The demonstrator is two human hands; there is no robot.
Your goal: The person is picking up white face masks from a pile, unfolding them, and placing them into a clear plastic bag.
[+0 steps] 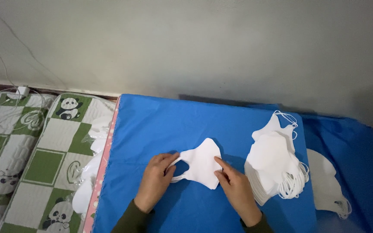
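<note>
The left hand (155, 179) pinches the ear loop (177, 170) of 1 white mask (201, 166); the right hand (235, 186) presses its edge with open fingers. The mask lies flat on the blue cloth (152, 125), beside a mask stack (273, 166).

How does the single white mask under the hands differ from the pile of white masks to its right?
The single mask lies alone and flat on the blue cloth; the pile of masks is many layers, fanned out. The left hand and right hand touch the single mask; nothing touches the pile. The pile's ear loops hang in a bunch at its right edge; the single mask's loop is at its left, by the left hand. Both are white and similar in shape.
</note>
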